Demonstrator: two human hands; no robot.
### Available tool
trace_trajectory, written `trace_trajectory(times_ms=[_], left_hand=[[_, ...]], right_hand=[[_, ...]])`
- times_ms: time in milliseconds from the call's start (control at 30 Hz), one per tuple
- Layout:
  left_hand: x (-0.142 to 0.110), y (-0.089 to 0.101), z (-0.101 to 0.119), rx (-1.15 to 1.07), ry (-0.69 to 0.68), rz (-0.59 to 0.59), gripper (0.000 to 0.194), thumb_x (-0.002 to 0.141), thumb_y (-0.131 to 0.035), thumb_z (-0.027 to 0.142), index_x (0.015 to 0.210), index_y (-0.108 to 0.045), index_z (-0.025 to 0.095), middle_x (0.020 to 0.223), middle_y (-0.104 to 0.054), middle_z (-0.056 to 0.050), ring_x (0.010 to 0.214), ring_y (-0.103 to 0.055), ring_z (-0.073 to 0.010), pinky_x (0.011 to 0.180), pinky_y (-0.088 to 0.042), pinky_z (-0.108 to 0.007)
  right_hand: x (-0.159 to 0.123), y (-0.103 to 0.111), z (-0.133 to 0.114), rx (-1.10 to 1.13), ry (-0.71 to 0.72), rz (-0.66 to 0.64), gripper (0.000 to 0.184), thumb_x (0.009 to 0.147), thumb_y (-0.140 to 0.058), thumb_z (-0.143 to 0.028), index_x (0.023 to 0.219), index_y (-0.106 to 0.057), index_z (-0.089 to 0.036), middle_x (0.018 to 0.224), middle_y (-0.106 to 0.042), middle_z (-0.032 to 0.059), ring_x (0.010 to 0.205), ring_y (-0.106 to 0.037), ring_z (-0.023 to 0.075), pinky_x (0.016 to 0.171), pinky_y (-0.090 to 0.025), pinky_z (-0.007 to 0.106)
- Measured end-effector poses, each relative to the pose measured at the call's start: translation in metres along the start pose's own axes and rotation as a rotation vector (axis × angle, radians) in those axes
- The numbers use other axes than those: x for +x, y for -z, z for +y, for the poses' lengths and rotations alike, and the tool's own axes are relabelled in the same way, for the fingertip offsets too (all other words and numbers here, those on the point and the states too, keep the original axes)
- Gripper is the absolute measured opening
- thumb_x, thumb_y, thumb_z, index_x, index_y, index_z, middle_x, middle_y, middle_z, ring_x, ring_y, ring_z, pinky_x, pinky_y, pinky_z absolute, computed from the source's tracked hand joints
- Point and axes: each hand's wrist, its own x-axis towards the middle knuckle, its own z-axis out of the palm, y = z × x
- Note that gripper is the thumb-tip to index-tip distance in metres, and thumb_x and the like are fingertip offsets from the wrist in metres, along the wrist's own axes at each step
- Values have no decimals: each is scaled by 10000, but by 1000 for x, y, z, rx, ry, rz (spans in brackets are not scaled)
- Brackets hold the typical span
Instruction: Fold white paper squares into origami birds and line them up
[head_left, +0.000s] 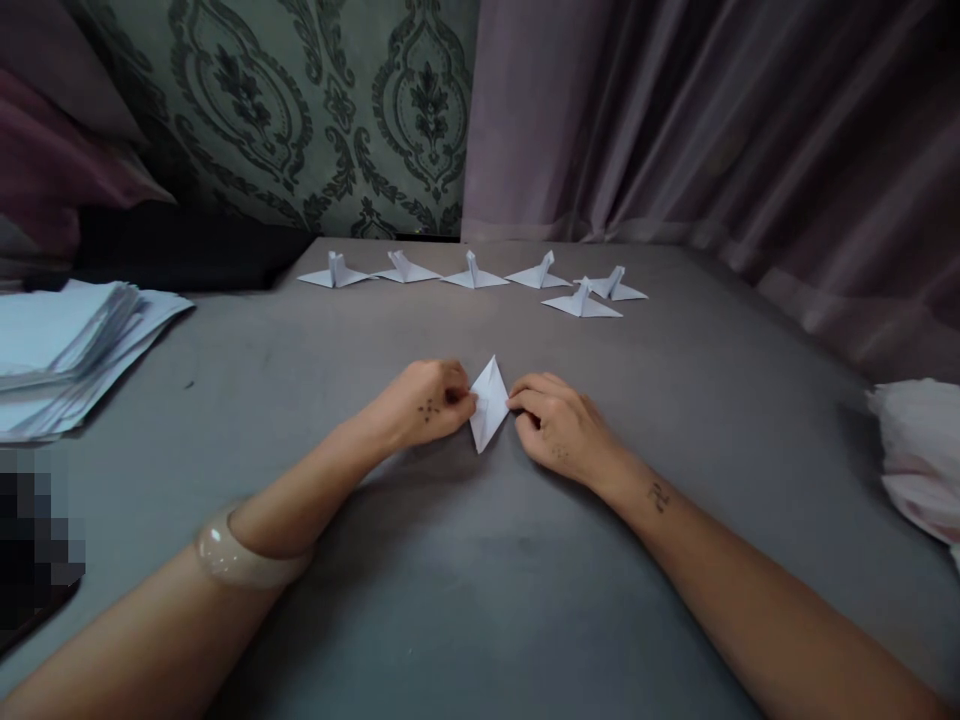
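A white sheet of paper folded into a diamond (pixel 491 405) is between my hands over the middle of the grey table, its long points facing away from me and toward me. My left hand (pixel 435 403) pinches its left corner between thumb and curled fingers. At the right corner, my right hand (pixel 555 420) has its fingertips closed on the paper's edge. Crease lines and a layered flap show on the diamond's face. A pale bangle circles my left forearm.
Several folded white paper birds (pixel 474 272) stand in a row near the table's (pixel 480 600) far edge. A stack of white paper (pixel 67 340) lies at the left, with a black cloth (pixel 195 250) behind it. At the right edge sits a crumpled whitish bundle (pixel 919 450).
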Motion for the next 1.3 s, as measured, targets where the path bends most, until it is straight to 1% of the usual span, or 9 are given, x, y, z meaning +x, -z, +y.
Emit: trace_trajectory(times_ms=[100,233,367,500,700,900,1000,1167,1300], left_hand=[[5,-6,-9,-100,101,62,238,824,-582,321,662,-621,152,769,-609,-48,634,-520,-133,610,-402,-263],[6,-16,-15,-94,118,101,180,800,-630,318,880,-653,158,861,-564,-60,759,-532,-171,678,-432,-291],[8,-18,-17,-128,110,75,151,795,-624,279,856,-656,144,889,-567,-74,830,-522,-185,725,-431,-302],[10,-16,-19,-220,87,41,143,777,-625,281,739,-643,144,789,-587,-41,722,-503,-148,671,-399,-273],[9,-17,-20,-610,149,41,235,762,-652,374,808,-632,144,689,-586,1,608,-502,-105,582,-381,-231],[9,-13,-7,-865,189,161,267,690,-726,363,773,-593,145,713,-599,5,651,-544,-103,633,-416,-236],[9,-10,-2,-925,195,216,261,668,-754,330,759,-597,143,726,-603,13,660,-546,-93,644,-420,-231],[8,-10,4,-1002,220,226,261,649,-779,296,741,-592,140,745,-623,7,679,-566,-94,681,-449,-246],[7,-6,6,-1078,224,195,319,659,-780,272,917,-641,145,894,-683,-40,823,-626,-133,818,-482,-300]], right_hand=[[7,-1,4,137,-89,30,152,805,-541,-136,735,-661,-197,885,-657,42,815,-589,168,748,-454,305],[13,-5,8,261,-174,27,143,809,-605,-248,681,-624,-189,819,-613,20,725,-572,132,712,-444,286],[13,-9,9,267,-242,59,100,784,-641,-265,844,-627,-186,896,-608,29,759,-575,137,734,-458,298],[13,-9,7,307,-281,39,366,775,-648,-233,1130,-569,-193,1030,-642,57,751,-568,128,745,-471,309],[17,-3,5,384,-344,-35,314,776,-635,-232,1084,-601,-176,994,-684,49,626,-523,95,687,-465,304],[21,6,6,830,-519,-5,264,774,-675,-269,1009,-624,-161,940,-692,71,738,-618,124,693,-491,282],[22,10,7,973,-606,-8,282,753,-704,-285,1001,-636,-168,896,-700,60,730,-621,127,603,-462,248],[23,9,7,1115,-548,40,294,716,-720,-261,988,-637,-182,947,-707,53,795,-638,132,639,-474,249],[23,10,6,1166,-448,67,304,709,-721,-268,993,-641,-195,997,-705,44,885,-650,142,768,-502,284]])
